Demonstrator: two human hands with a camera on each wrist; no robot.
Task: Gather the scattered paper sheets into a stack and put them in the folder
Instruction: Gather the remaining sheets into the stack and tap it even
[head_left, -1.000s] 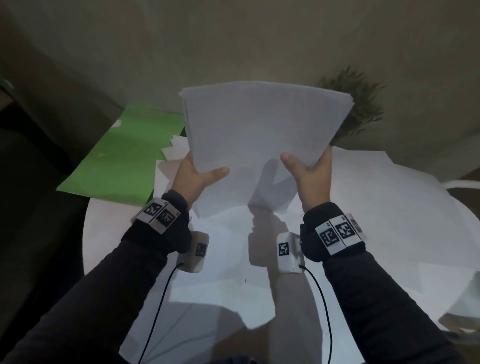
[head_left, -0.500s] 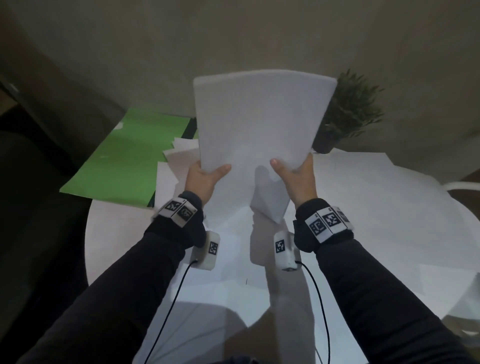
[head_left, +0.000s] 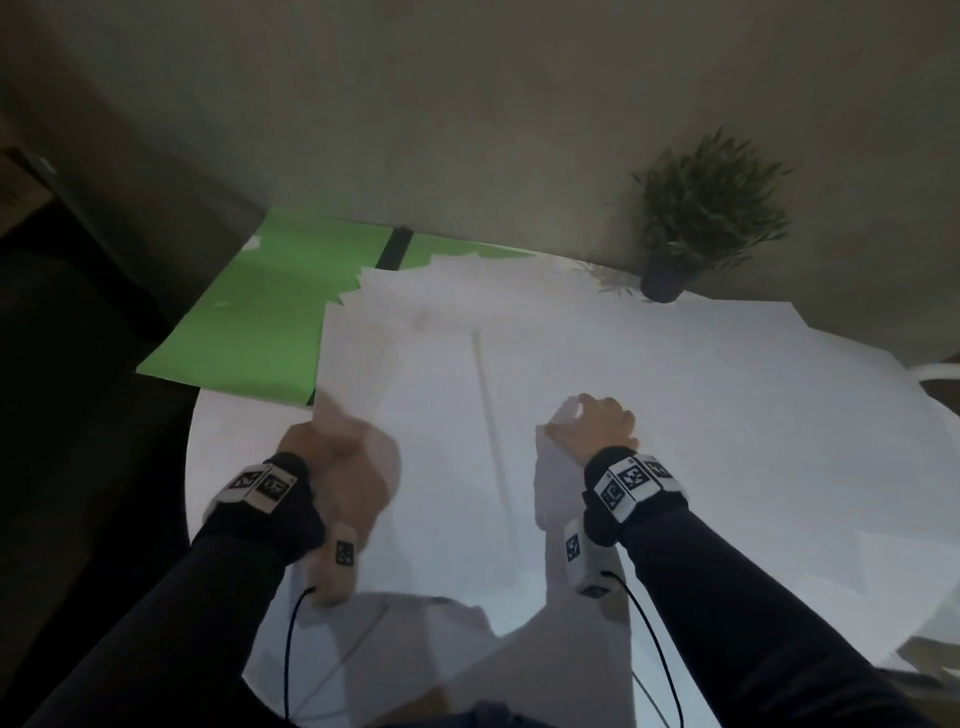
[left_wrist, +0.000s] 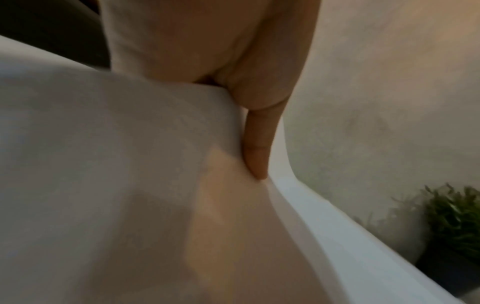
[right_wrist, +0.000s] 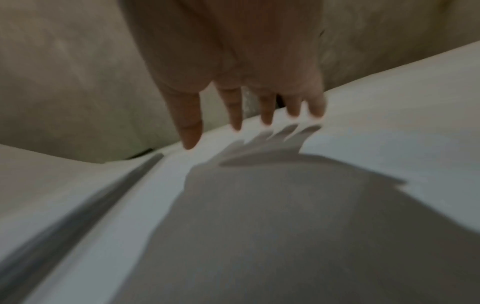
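Lowered from upright, your paper stack (head_left: 415, 395) lay flat over the green folder (head_left: 249, 322); your left hand (head_left: 332, 457) gripped its edge, your right hand (head_left: 592, 431) hovered with fingers (right_wrist: 267, 111) extended, holding nothing.

Both arms in long dark sleeves (head_left: 779, 613). Black wrist bands (head_left: 270, 512) on each wrist, each carrying white blocks (head_left: 631, 480) printed with black-and-white square marker codes. Small white camera box (head_left: 582, 558) strapped under each wrist, one marker code on its side. Thin black cable (head_left: 657, 649) runs from each box back along the arm. Left hand (head_left: 332, 452) and right hand (head_left: 592, 431) bare, no gloves.
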